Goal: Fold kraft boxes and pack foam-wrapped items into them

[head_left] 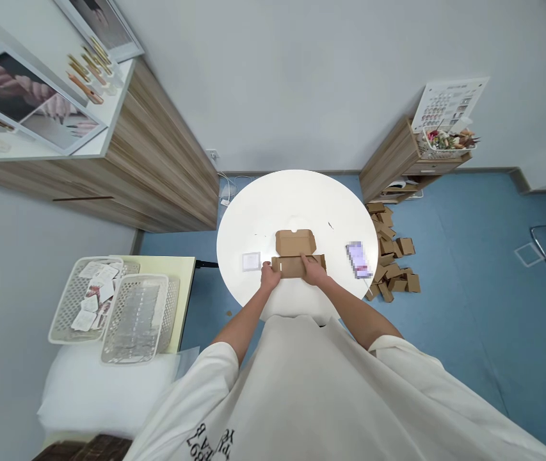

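Open cardboard box toward six o'clock on the tabletop; left hand grips its eight-o'clock corner, right hand its four-o'clock side.

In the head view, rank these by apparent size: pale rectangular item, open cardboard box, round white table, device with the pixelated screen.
1. Round white table
2. Open cardboard box
3. Device with the pixelated screen
4. Pale rectangular item
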`<state>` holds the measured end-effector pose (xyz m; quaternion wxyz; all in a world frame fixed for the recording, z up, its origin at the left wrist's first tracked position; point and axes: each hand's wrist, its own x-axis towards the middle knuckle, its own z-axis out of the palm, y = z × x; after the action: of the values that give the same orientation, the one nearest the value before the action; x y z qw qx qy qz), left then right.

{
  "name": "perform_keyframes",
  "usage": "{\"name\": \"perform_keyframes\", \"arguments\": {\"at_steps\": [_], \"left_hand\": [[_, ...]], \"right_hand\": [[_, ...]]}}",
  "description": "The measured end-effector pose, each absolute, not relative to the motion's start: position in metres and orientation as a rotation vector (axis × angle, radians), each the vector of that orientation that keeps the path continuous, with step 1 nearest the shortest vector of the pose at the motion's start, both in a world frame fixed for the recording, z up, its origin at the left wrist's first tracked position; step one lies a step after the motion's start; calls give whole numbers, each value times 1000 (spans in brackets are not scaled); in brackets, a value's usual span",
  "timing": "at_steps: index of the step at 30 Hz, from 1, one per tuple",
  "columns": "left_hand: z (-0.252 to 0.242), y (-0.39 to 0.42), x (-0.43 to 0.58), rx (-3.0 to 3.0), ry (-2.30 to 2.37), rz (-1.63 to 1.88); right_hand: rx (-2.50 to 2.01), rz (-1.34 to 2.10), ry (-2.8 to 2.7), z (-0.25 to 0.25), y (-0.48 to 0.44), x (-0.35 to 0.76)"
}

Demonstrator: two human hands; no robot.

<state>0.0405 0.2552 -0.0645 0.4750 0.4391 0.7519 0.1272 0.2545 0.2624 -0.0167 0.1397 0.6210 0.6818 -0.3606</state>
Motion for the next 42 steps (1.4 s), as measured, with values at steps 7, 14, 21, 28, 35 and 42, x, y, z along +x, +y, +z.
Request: {"name": "perform_keyframes", "arguments": {"at_steps": [7, 14, 21, 28, 35, 42], "left_hand": [[-44, 250, 54, 1322, 1688, 392], [-34, 247, 57, 1687, 1612, 9], [-28, 251, 53, 1825, 1572, -228], [-25, 248, 55, 2156, 1489, -412], [-26, 248, 65, 2318, 1461, -477], [-22, 245, 68, 2252, 1595, -406]], "right_hand": [[1777, -1033, 1992, -20, 262, 256], [1761, -1012, 1990, -21, 264, 256], [1747, -1011, 1976, -18, 264, 255], [1737, -1018, 1956, -12, 265, 255], [1732, -1029, 1943, -10, 266, 255], [1756, -1029, 1954, -15, 261, 256]]}}
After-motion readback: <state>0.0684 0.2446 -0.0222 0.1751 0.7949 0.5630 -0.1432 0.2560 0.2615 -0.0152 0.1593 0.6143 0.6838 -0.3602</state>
